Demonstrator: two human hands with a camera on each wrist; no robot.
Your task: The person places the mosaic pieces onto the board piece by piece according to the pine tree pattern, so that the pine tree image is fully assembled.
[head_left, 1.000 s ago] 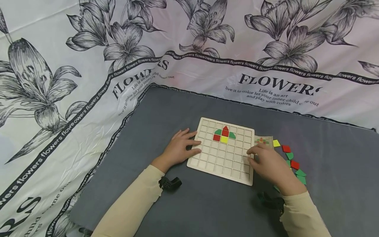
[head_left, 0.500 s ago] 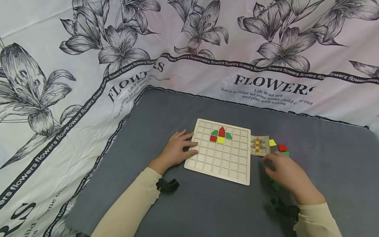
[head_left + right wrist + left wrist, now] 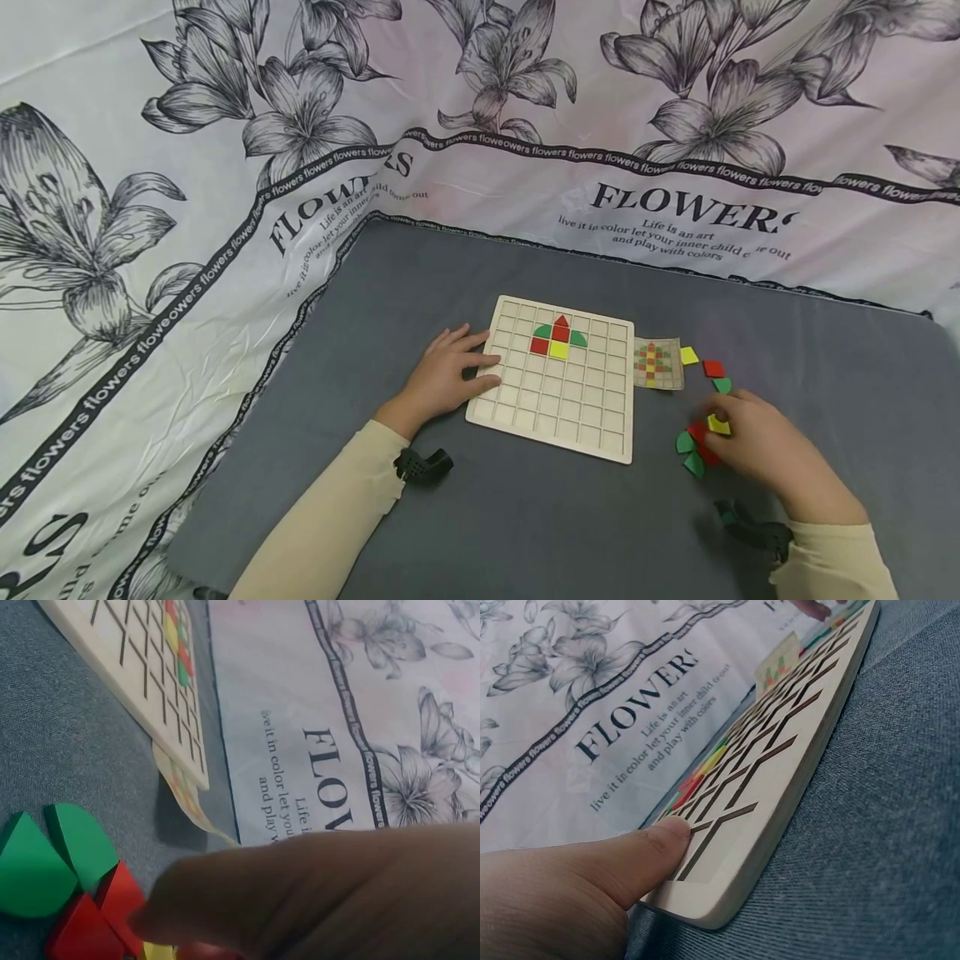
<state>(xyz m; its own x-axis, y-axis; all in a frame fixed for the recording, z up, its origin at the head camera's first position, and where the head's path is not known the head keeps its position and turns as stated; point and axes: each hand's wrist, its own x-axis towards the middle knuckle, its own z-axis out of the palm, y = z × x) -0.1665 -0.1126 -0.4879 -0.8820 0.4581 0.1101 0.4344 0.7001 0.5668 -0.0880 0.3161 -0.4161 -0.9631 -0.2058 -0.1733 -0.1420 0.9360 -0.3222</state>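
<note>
The pale wooden grid board (image 3: 555, 417) lies flat on the table. Set in its upper cells are a red triangle (image 3: 562, 322), a red square (image 3: 539, 346), a yellow square (image 3: 558, 350) and green rounded tiles (image 3: 578, 338). My left hand (image 3: 442, 375) rests at the board's left edge with fingers spread, its thumb (image 3: 656, 844) on the top face in the left wrist view. My right hand (image 3: 765, 446) is at the loose tiles, thumb and index finger curled about a yellow tile (image 3: 718, 425). Red tiles (image 3: 86, 930) and green tiles (image 3: 79, 840) lie beside these fingers.
A pattern card (image 3: 658, 364) lies against the board's right edge. Beyond it are a loose yellow tile (image 3: 688, 356), a red tile (image 3: 713, 368) and a green tile (image 3: 722, 385). A flower-printed cloth (image 3: 480, 83) hangs along the table's far and left sides.
My right hand has moved right from the board's right side, past the card, to the loose tiles, and its fingers have closed about a yellow tile. My left hand stays at the board.
</note>
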